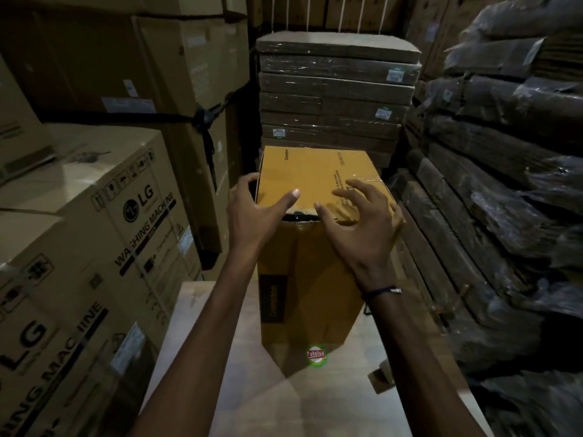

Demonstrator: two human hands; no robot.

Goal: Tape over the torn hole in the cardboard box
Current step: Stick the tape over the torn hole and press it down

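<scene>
box: yellow-brown cardboard box [310,279], tall, upright, "Crompton" print on top face and on dark side label
position: on pale surface, centre of view, between stacked cartons
hole: torn hole [299,216], dark ragged gap at near top edge, where top face meets front side
tape: clear tape [367,181], shiny strip on top face, right side; extent over hole unclear

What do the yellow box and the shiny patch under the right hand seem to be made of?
Yellow box: matte printed cardboard, judging by its folded edges and the ragged torn hole. Shiny patch: probably clear glossy plastic tape, since it glints and wrinkles beside the right hand.
</scene>
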